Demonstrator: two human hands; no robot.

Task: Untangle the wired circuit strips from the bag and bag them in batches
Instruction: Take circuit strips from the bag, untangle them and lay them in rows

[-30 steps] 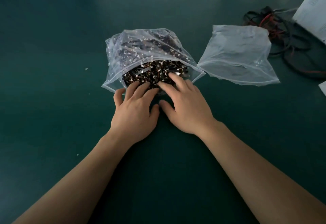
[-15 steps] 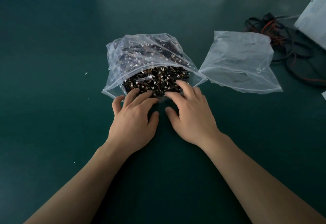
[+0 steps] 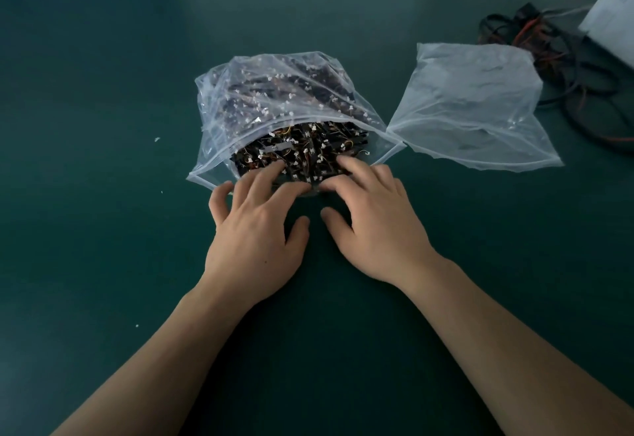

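A clear zip bag (image 3: 274,92) lies mid-table with its mouth open toward me. It is packed with a tangle of dark circuit strips (image 3: 308,147) with thin wires and small white connectors. My left hand (image 3: 257,230) lies palm down at the bag's mouth, its straight fingers touching the strips. Beside it, my right hand (image 3: 374,223) rests the same way, fingertips on the strips at the mouth's right side. Neither hand grips anything. To the right lies a second clear zip bag (image 3: 473,106), almost flat, with a few dark strips showing dimly through it.
The table (image 3: 103,92) is dark green. A heap of black and red cables (image 3: 562,58) lies at the far right behind the second bag. A white box (image 3: 614,13) stands at the right edge. Small white scraps (image 3: 156,139) dot the table to the left.
Both hands have stayed at the bag's mouth, with the fingers spreading slightly over the strips. The view has shifted a little.
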